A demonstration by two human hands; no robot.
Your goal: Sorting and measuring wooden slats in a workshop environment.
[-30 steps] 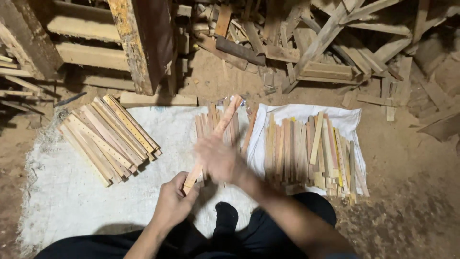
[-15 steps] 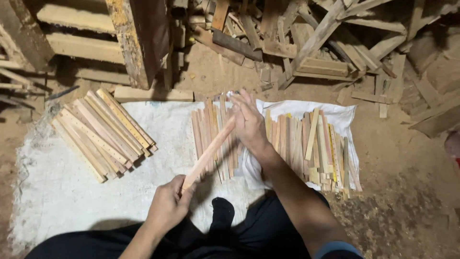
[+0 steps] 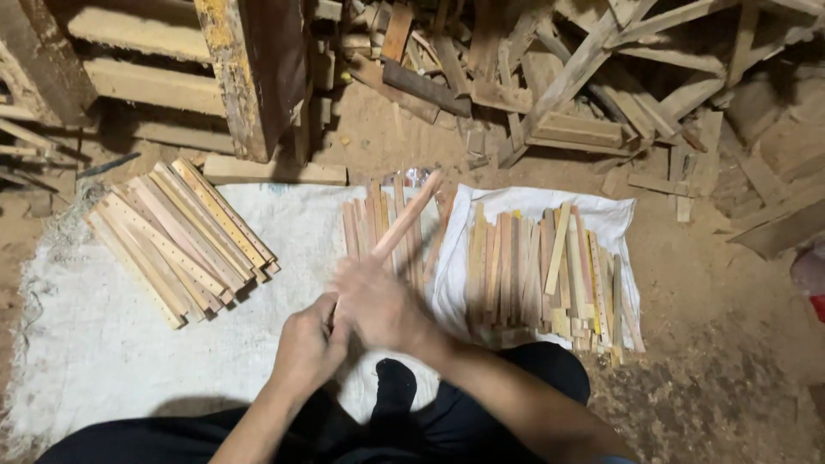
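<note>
A thin wooden strip (image 3: 409, 215) slants up and to the right from my two hands. My left hand (image 3: 308, 345) grips its near end. My right hand (image 3: 376, 302) is closed around the strip just above the left one, a little blurred. Beneath the strip lies a small row of similar strips (image 3: 371, 225) on a white cloth (image 3: 94, 335). To the right, a larger batch of strips (image 3: 540, 266) rests on a folded white cloth (image 3: 614, 222). To the left sits a neat stack of longer slats (image 3: 182, 241).
A thick wooden post (image 3: 249, 73) stands at the back, with a flat block (image 3: 273, 170) at its foot. Scrap timber (image 3: 584, 77) is piled along the far side. Sandy dirt floor (image 3: 722, 344) lies to the right. My dark-trousered legs (image 3: 481, 412) fill the near edge.
My right hand has come back from the row of strips toward my body and closed on the strip that my left hand holds. The strip now points steeper up.
</note>
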